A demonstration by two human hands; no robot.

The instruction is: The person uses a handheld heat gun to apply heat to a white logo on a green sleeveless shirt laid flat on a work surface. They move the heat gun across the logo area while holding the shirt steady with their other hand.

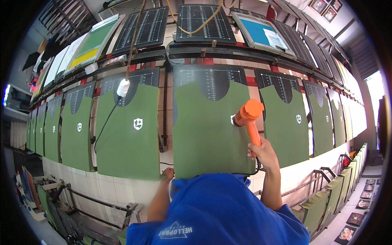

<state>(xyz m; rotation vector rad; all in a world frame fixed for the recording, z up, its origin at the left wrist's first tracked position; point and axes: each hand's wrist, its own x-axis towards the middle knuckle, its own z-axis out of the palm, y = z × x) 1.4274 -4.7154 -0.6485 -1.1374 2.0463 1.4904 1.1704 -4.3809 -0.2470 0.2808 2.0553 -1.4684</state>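
Observation:
My right hand (263, 154) is wrapped around the handle of an orange hair dryer (250, 112). The dryer's dark nozzle points at a small white print on the chest of a green shirt piece (210, 134), and it covers most of that print. This cloth lies flat over a black printing board (210, 75) marked with white rulers. Low at the left edge of the same board is my left hand (168, 173), its fingers curled; what they hold, if anything, is hidden. A black cord runs from the dryer's handle down toward my blue shirt.
More green pieces (126, 143) with white shield prints lie on boards to both sides. A white plug connector (123, 87) hangs with its black cable over the left board. Behind runs a dark rail (220, 52), with framed screens (264, 34) beyond. Metal racks (98, 204) stand low left.

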